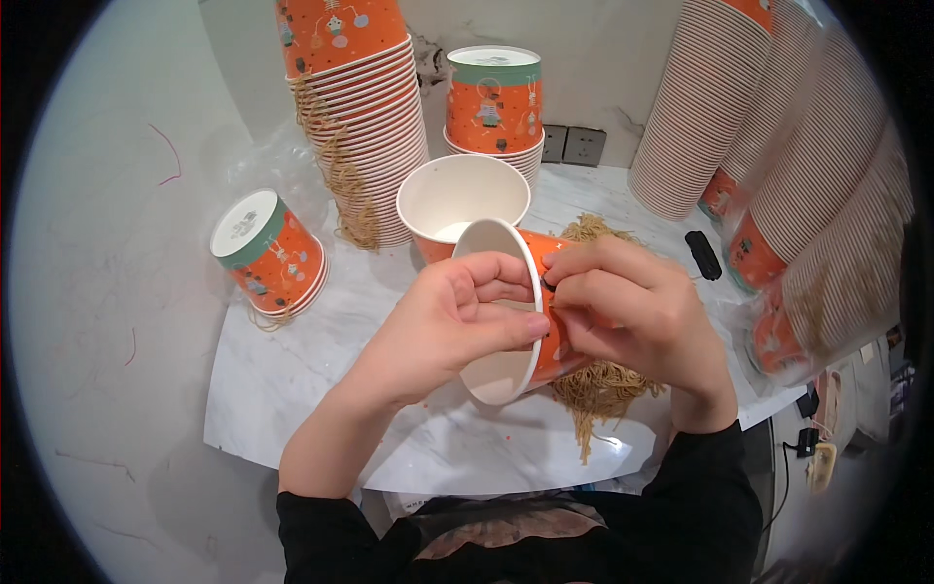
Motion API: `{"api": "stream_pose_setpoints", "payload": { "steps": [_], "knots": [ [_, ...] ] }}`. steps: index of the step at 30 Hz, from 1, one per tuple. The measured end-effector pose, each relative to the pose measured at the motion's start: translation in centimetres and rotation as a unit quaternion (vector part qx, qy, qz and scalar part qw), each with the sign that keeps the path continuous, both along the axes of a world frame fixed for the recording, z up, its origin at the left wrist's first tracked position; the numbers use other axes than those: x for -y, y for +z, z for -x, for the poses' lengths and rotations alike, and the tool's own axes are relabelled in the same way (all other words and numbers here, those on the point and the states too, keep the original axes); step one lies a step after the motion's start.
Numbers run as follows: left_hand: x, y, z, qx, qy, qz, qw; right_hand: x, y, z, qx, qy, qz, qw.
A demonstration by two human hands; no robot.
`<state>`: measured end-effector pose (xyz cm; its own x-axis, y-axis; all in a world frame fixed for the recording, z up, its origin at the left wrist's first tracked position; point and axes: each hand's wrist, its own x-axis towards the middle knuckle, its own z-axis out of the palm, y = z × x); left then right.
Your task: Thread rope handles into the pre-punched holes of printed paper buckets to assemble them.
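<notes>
I hold an orange paper cup (506, 375) tipped on its side over the marble table (292, 389), its white inside facing left. My left hand (443, 326) has its fingers curled inside the cup's mouth, thumb on the rim. My right hand (637, 307) grips the cup's orange outer wall, fingertips pinched at the rim by the left fingers. Under the cup lies a pile of tan twine cords (598, 389).
An open empty cup (462, 200) stands just behind. A tall cup stack with hanging cords (360, 117) and a short lidded stack (493, 97) stand at the back. Another lidded cup (268, 253) lies tilted at left. Long wrapped stacks (778, 146) lean at right, near a black object (702, 254).
</notes>
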<state>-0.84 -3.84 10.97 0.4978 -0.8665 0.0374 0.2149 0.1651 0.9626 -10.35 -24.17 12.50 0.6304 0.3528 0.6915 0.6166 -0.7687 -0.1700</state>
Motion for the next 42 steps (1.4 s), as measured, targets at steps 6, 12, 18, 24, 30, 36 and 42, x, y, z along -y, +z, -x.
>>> {"api": "stream_pose_setpoints", "payload": {
  "steps": [6, 12, 18, 24, 30, 36, 42],
  "knots": [
    [0.0, -0.9, -1.2, -0.074, -0.013, -0.006, 0.997, 0.3, 0.4, 0.2, -0.039, 0.01, -0.045, 0.998],
    [0.5, -1.6, -1.0, -0.057, -0.005, -0.024, 0.998, 1.0, 0.3, -0.1, -0.084, 0.05, -0.078, 0.992],
    [0.8, -1.9, -0.4, -0.008, 0.024, -0.026, 0.999, 1.7, -0.2, -0.8, -0.108, 0.074, -0.089, 0.987],
    [1.2, -2.0, 0.3, 0.126, 0.082, -0.056, 0.987, 2.0, 0.1, -0.7, -0.182, 0.039, -0.076, 0.98],
    [0.5, -0.6, 0.9, 0.365, 0.14, -0.119, 0.913, 2.3, 0.7, -0.4, -0.281, 0.038, -0.16, 0.946],
    [0.4, -1.5, 0.2, 0.275, 0.124, -0.106, 0.948, 2.0, 0.2, -0.6, -0.349, 0.065, -0.217, 0.909],
    [0.7, -1.1, -1.2, 0.02, 0.018, -0.046, 0.999, 1.7, -0.7, -1.0, -0.256, 0.044, -0.153, 0.953]
  ]
}}
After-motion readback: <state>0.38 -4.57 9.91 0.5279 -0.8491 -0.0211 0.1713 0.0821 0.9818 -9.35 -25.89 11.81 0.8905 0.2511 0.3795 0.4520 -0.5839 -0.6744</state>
